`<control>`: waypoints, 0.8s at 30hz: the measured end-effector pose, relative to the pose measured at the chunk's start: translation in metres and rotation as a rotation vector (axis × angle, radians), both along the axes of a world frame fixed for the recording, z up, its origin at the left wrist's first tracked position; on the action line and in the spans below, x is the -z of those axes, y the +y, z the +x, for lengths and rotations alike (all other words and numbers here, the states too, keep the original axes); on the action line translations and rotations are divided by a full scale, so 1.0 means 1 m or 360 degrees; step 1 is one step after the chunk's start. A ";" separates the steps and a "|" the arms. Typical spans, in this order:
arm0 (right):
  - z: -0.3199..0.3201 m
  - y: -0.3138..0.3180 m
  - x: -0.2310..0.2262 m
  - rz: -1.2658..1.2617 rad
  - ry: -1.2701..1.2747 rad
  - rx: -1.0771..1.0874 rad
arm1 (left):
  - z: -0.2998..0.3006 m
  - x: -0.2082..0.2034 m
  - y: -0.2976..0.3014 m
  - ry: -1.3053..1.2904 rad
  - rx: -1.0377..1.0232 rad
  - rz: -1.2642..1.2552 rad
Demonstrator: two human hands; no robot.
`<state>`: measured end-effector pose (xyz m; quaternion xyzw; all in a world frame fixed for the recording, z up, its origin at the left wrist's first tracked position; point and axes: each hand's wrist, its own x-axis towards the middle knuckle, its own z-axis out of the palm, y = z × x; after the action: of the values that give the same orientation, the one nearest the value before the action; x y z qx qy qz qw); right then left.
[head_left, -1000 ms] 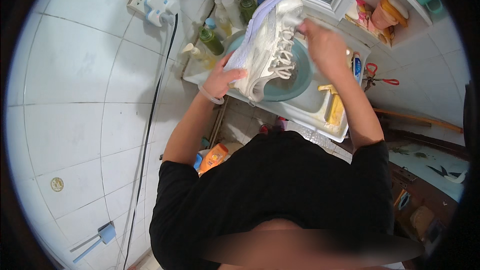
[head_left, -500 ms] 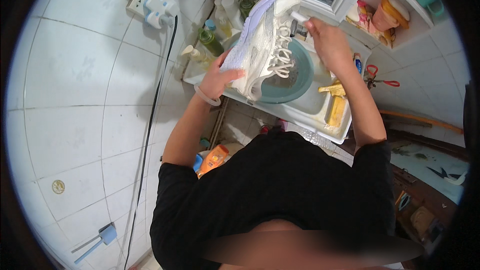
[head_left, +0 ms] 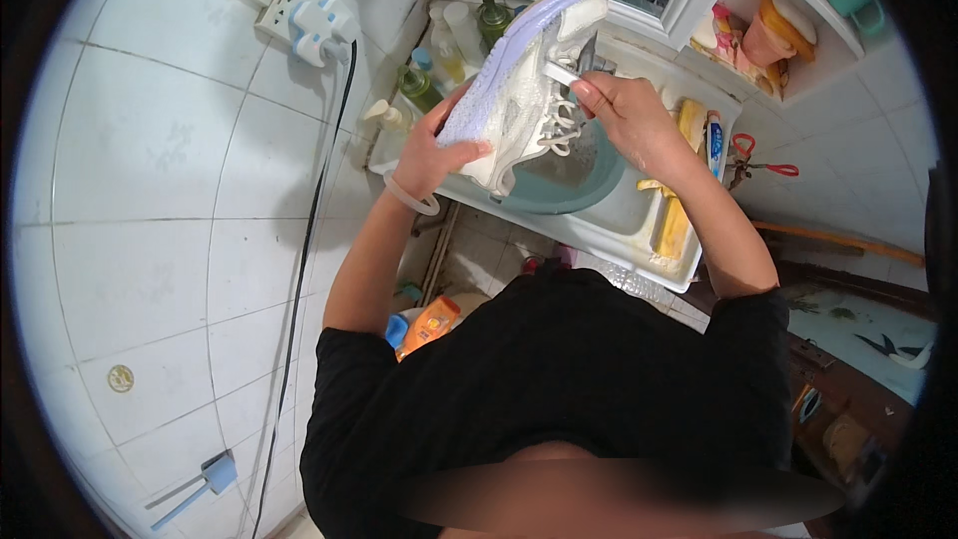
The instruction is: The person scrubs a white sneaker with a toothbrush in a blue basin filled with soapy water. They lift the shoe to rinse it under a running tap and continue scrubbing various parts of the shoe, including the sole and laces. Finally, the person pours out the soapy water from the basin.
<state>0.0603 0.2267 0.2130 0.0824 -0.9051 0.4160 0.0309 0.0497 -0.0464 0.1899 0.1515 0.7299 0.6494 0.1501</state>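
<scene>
Over the sink, a white sneaker (head_left: 524,90) with a lavender sole is held tilted, toe up, with wet suds on its side and loose white laces. My left hand (head_left: 439,147) is closed round its heel end. In my right hand (head_left: 629,120) is a small white brush (head_left: 561,73), pinched by its handle; its tip rests against the sneaker's side near the laces, and its bristles cannot be made out. Beneath the sneaker stands a green basin (head_left: 599,180) of cloudy water, partly hidden by the shoe and my right hand.
The basin sits in a white sink (head_left: 631,210). Bottles (head_left: 419,88) crowd its left back corner, below a plugged socket (head_left: 284,8). A faucet (head_left: 597,60) rises behind. On the right ledge lie a yellow bar (head_left: 673,230) and a tube (head_left: 715,135); red-handled scissors (head_left: 768,169) hang beside it.
My right hand has moved left and down, carrying the brush from near the toe to the sneaker's side by the laces. The sneaker has shifted slightly; my left hand keeps its hold.
</scene>
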 end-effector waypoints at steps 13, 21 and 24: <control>-0.025 -0.004 -0.019 0.0530 -0.0006 0.0151 | 0.006 0.019 -0.002 -0.0069 -0.0108 0.0049; 0.002 -0.031 -0.016 0.0601 -0.0238 -0.0099 | 0.010 0.012 0.006 -0.0091 -0.0209 0.0065; 0.015 -0.044 -0.022 0.0873 -0.0289 -0.0274 | 0.008 0.016 0.004 -0.0092 -0.0235 0.0128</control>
<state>0.0752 0.1830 0.2351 0.1267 -0.9724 0.1627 -0.1090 0.0580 -0.0425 0.1741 0.0843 0.7079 0.6915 0.1167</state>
